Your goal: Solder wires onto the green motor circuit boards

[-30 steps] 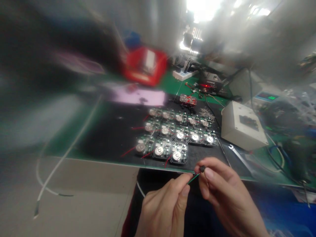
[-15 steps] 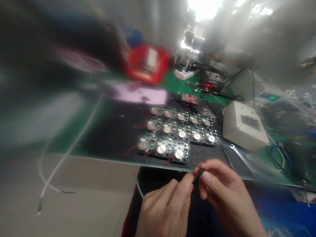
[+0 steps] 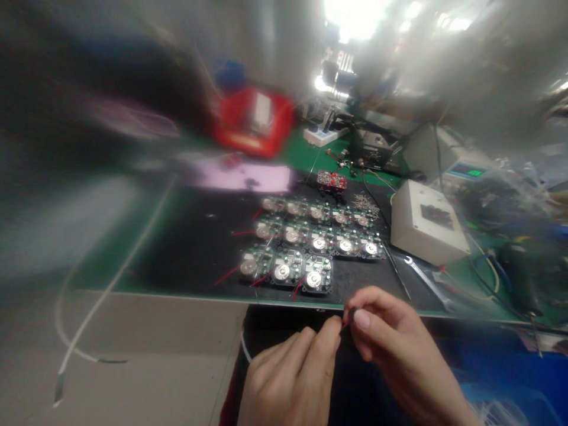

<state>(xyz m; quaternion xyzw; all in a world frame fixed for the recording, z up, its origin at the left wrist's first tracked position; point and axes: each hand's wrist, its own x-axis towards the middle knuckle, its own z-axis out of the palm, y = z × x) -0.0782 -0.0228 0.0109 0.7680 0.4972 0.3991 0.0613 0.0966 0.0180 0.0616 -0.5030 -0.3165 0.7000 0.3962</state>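
My left hand is closed at the table's front edge, its fingertips pinching thin wires, one of them red. Close beside it, my right hand pinches a small black part between thumb and index finger; the wires run to that part. Beyond my hands, on a black mat, lie several circuit boards in rows, each with a round silver disc. The nearest is a board with a red wire, just up and left of my fingertips.
A wrench and a thin dark rod lie right of the boards, near a white box. Farther back are a red bin, a pink sheet, a tray of small parts and a power strip. White cables hang at left.
The whole view has shifted slightly, so the bench things appear farther left. My hands stay together, and the black part now shows more clearly between my right fingertips.
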